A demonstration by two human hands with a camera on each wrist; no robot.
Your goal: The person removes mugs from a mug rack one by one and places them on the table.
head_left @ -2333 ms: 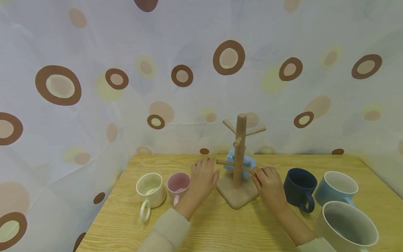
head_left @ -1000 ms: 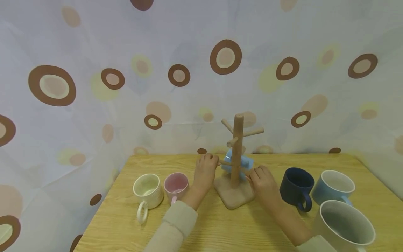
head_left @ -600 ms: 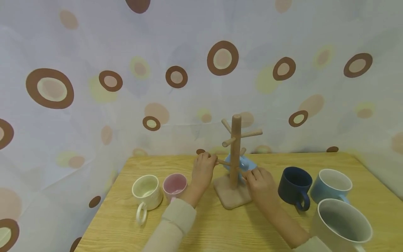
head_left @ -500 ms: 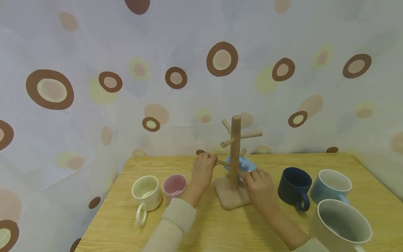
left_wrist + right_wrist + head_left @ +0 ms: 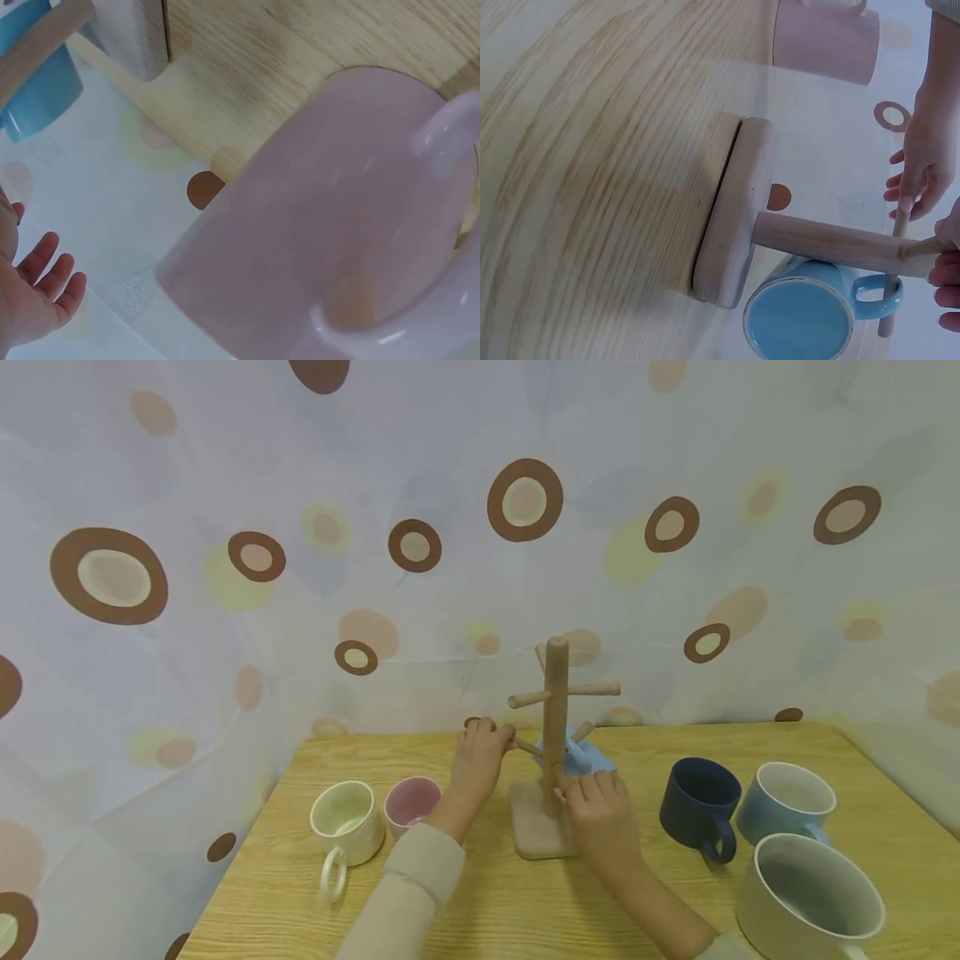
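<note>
A wooden mug tree (image 5: 555, 710) stands on the table with its square base (image 5: 536, 827) nearly straight to me. My left hand (image 5: 477, 764) pinches the tip of a lower peg on its left side. At the near right, my right hand (image 5: 602, 818) holds another lower peg, mostly hidden by the fingers. Behind the post a light blue mug (image 5: 596, 762) hangs; in the right wrist view its handle (image 5: 877, 300) is looped round a peg. A pink mug (image 5: 322, 202) looms large in the left wrist view, beside the left forearm. The upper pegs carry nothing.
A cream mug (image 5: 348, 822) stands at the left, next to the pink one. On the right are a navy mug (image 5: 699, 802), a blue mug with a white inside (image 5: 780, 810) and a large whitish mug (image 5: 795, 910). A patterned curtain (image 5: 420, 610) hangs behind the table (image 5: 480, 902).
The left hand has taken hold of the left lower peg. The mug tree has turned clockwise seen from above, its near upper peg swinging left, and my right hand has moved left with its peg.
</note>
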